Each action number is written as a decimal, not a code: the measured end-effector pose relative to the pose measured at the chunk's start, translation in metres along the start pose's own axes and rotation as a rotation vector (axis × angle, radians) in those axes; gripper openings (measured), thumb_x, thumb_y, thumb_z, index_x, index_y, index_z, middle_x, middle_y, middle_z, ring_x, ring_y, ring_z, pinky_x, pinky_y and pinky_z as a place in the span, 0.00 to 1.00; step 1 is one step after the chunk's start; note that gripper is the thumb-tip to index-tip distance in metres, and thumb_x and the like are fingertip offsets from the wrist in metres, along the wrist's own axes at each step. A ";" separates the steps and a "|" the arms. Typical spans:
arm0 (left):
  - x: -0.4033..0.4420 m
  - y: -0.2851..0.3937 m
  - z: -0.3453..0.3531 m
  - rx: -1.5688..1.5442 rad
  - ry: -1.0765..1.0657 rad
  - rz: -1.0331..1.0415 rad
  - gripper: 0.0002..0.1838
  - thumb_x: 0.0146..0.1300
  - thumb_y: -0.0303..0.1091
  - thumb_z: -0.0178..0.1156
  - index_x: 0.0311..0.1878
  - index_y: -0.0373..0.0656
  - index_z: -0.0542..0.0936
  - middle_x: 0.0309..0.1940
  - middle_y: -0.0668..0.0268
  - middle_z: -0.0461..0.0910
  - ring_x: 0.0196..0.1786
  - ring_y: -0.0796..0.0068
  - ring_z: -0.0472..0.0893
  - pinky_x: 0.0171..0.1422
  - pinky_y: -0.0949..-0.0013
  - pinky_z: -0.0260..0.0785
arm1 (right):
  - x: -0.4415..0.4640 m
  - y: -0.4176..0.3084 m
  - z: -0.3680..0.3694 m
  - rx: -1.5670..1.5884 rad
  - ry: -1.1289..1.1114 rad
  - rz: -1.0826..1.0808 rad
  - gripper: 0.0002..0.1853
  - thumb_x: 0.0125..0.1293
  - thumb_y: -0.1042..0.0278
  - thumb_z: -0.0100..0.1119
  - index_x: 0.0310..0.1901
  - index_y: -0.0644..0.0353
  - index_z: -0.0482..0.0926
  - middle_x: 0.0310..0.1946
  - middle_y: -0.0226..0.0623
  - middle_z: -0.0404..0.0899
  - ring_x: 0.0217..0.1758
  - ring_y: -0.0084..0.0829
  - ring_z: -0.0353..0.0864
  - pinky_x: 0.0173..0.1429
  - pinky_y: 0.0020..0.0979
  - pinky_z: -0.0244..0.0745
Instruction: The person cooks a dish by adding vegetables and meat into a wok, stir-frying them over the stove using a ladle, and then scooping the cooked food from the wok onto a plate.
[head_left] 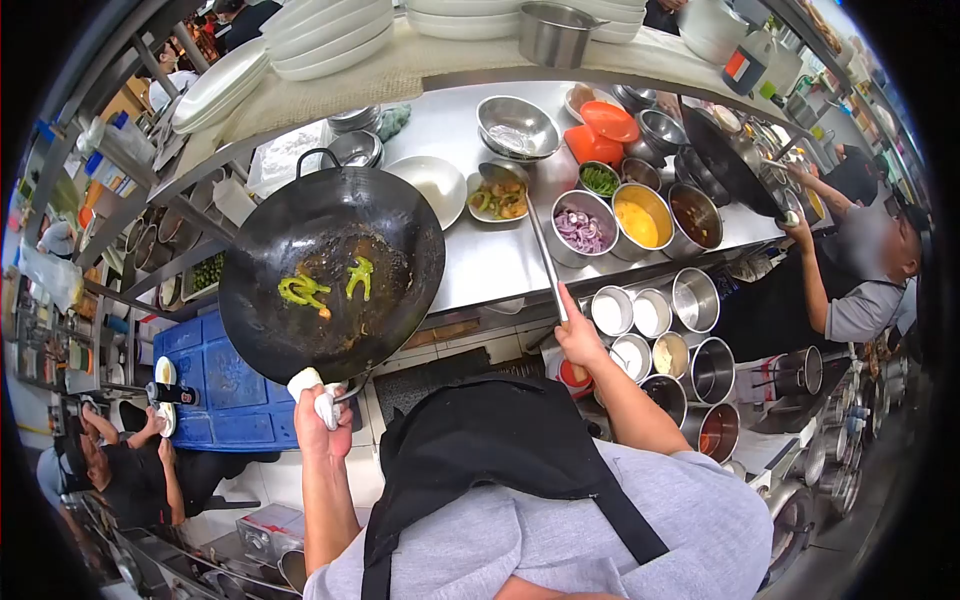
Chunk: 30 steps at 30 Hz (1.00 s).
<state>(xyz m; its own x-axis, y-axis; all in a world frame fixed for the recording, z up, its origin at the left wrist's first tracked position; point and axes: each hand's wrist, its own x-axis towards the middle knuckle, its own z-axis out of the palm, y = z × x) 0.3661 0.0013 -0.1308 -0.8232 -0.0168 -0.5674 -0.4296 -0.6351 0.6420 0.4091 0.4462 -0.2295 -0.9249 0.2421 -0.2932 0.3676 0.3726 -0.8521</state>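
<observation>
My left hand is closed around the handle of a dark wok, with a white cloth bunched between palm and metal. The wok is tilted, its inside facing me, and a few green pepper pieces cling to its oily bottom. In my right hand is a long-handled ladle. Its scoop, holding some food, is over a small bowl of cooked vegetables on the steel counter. Beside that bowl lies a white plate. I cannot tell whether the scoop touches the food.
Metal pots of chopped red onion, yellow liquid and dark sauce line the counter's right. Below stand several containers. White plates fill the shelf above. A co-worker at right holds another wok. A blue bin lid is lower left.
</observation>
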 end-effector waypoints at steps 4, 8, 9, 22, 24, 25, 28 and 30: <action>0.018 -0.007 0.029 0.049 -0.014 0.046 0.07 0.64 0.35 0.53 0.41 0.44 0.70 0.27 0.59 0.77 0.20 0.74 0.72 0.19 0.73 0.59 | 0.004 -0.005 -0.015 -0.341 0.049 -0.003 0.46 0.60 0.73 0.51 0.77 0.36 0.40 0.23 0.49 0.79 0.30 0.54 0.80 0.41 0.51 0.72; 0.041 -0.001 0.057 0.085 -0.004 0.033 0.05 0.64 0.35 0.52 0.40 0.46 0.70 0.26 0.60 0.76 0.20 0.74 0.70 0.19 0.73 0.57 | 0.002 -0.017 -0.019 -0.375 0.094 -0.006 0.46 0.60 0.74 0.51 0.77 0.36 0.42 0.24 0.51 0.79 0.31 0.55 0.80 0.40 0.52 0.71; 0.049 -0.001 0.061 0.088 -0.034 0.036 0.04 0.64 0.35 0.52 0.39 0.47 0.70 0.26 0.61 0.76 0.19 0.74 0.69 0.19 0.73 0.57 | 0.001 -0.018 -0.018 -0.357 0.097 -0.011 0.46 0.60 0.74 0.51 0.77 0.36 0.42 0.23 0.51 0.79 0.31 0.55 0.80 0.40 0.53 0.71; 0.141 0.035 0.122 0.262 -0.181 0.066 0.06 0.58 0.30 0.54 0.38 0.49 0.69 0.21 0.71 0.69 0.17 0.77 0.68 0.17 0.71 0.56 | -0.059 -0.088 0.028 0.129 0.092 -0.034 0.45 0.60 0.78 0.48 0.78 0.43 0.43 0.27 0.38 0.78 0.18 0.24 0.70 0.28 0.30 0.72; 0.155 0.043 0.121 0.247 -0.218 -0.016 0.06 0.58 0.29 0.54 0.38 0.48 0.69 0.21 0.70 0.69 0.17 0.76 0.68 0.17 0.71 0.56 | -0.030 -0.046 0.058 0.024 0.022 -0.154 0.45 0.62 0.76 0.50 0.78 0.40 0.42 0.21 0.34 0.77 0.17 0.25 0.70 0.27 0.30 0.71; 0.156 0.044 0.122 0.249 -0.221 -0.021 0.06 0.58 0.29 0.54 0.38 0.48 0.69 0.21 0.70 0.69 0.17 0.76 0.68 0.17 0.71 0.56 | -0.019 -0.049 0.061 -0.001 -0.046 -0.099 0.45 0.63 0.76 0.51 0.78 0.39 0.43 0.19 0.33 0.75 0.18 0.27 0.71 0.28 0.31 0.72; 0.158 0.054 0.127 0.357 -0.270 0.097 0.05 0.57 0.28 0.53 0.37 0.46 0.69 0.21 0.70 0.69 0.17 0.76 0.68 0.16 0.69 0.56 | 0.007 -0.087 0.068 0.046 -0.122 -0.019 0.44 0.63 0.76 0.52 0.78 0.39 0.44 0.17 0.33 0.73 0.19 0.31 0.72 0.31 0.33 0.73; 0.167 0.062 0.124 0.391 -0.293 0.096 0.05 0.57 0.28 0.53 0.37 0.46 0.69 0.21 0.69 0.69 0.17 0.76 0.69 0.15 0.69 0.56 | 0.012 -0.116 0.071 0.098 -0.089 0.021 0.44 0.63 0.78 0.52 0.78 0.39 0.45 0.18 0.33 0.73 0.21 0.34 0.74 0.35 0.36 0.75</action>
<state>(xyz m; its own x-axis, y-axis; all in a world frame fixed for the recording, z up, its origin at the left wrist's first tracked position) 0.1560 0.0548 -0.1219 -0.9115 0.1923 -0.3636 -0.4076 -0.3035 0.8612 0.3488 0.3421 -0.1647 -0.9237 0.1670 -0.3449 0.3797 0.2779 -0.8824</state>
